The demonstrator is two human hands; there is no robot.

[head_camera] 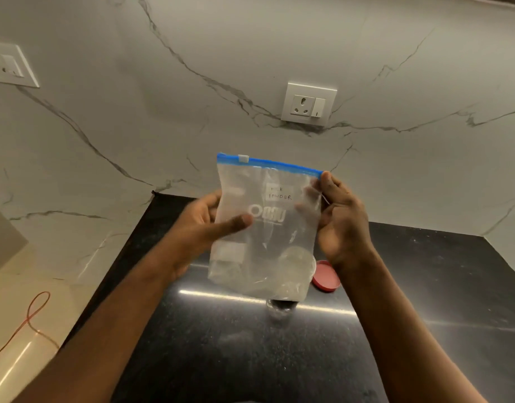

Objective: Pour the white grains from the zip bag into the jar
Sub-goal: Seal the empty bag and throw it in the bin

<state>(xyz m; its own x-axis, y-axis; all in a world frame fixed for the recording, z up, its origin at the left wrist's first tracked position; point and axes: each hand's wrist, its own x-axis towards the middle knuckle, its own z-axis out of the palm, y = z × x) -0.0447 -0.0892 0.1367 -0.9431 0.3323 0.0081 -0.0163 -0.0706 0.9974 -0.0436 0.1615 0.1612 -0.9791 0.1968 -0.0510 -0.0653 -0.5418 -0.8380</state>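
I hold a clear zip bag (262, 228) upright above the black counter, its blue zip strip on top with the white slider near the left end. A handwritten white label sits on its front. My left hand (201, 228) grips the bag's left edge, thumb across the front. My right hand (342, 219) pinches the top right corner by the zip. The bag looks nearly empty; I cannot make out white grains in it. Behind the bag's lower part stands a clear jar (279, 311), mostly hidden, only its base showing below the bag.
A red lid (327, 276) lies on the black counter (221, 359) right of the jar. A marble wall with a socket (308, 104) rises behind. The counter's left edge drops to a light floor with an orange cable (32, 315).
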